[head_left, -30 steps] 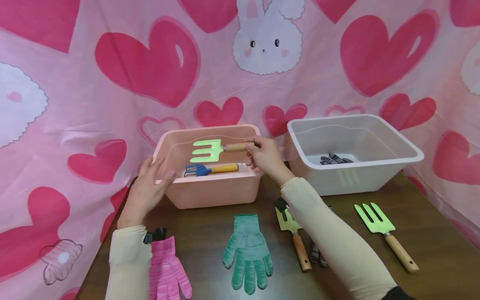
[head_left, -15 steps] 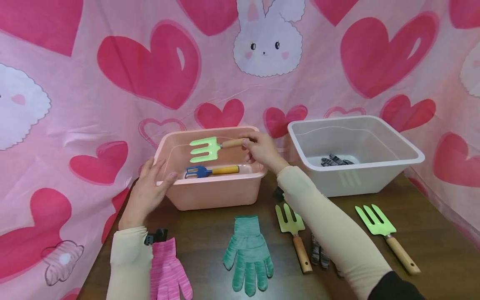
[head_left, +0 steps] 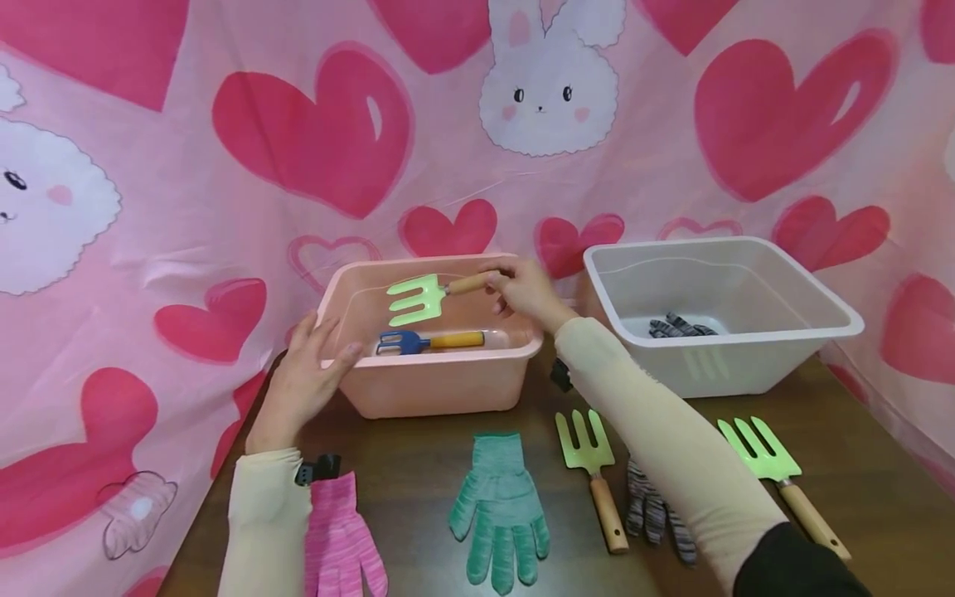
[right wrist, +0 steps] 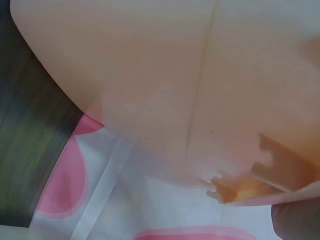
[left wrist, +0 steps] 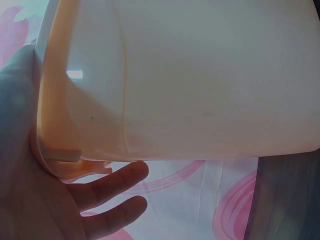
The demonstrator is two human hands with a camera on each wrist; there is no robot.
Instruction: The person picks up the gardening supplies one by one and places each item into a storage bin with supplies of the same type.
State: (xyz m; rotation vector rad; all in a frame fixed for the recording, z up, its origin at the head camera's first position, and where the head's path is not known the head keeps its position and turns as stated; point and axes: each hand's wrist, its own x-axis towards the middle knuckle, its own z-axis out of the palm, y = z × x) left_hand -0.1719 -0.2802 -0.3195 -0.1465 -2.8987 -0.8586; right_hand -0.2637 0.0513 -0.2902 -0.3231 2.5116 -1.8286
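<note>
In the head view my right hand point(head_left: 525, 292) pinches the wooden handle end of a light green hand fork point(head_left: 421, 300). The fork is held over the pink bin point(head_left: 436, 385), its tines pointing left and its handle slanting up to the right. Below it, inside the bin, lies a blue hand fork point(head_left: 403, 342) with a yellow handle. My left hand point(head_left: 306, 377) rests at the bin's front left corner, fingers extended and thumb spread apart. In the left wrist view two fingers point(left wrist: 117, 215) stretch beneath the bin's rim. The right wrist view shows mostly the bin's wall point(right wrist: 135, 75).
A grey-white bin point(head_left: 716, 365) holding dark striped gloves point(head_left: 681, 327) stands on the right. On the wooden table lie a pink glove point(head_left: 343, 539), a green glove point(head_left: 501, 514), a striped glove point(head_left: 652, 506) and two green forks, one left point(head_left: 593, 473), one right point(head_left: 779, 468).
The fork in my right hand has tilted, its handle end now higher than its tines. My left hand stays at the bin's corner. The head view has shifted slightly left.
</note>
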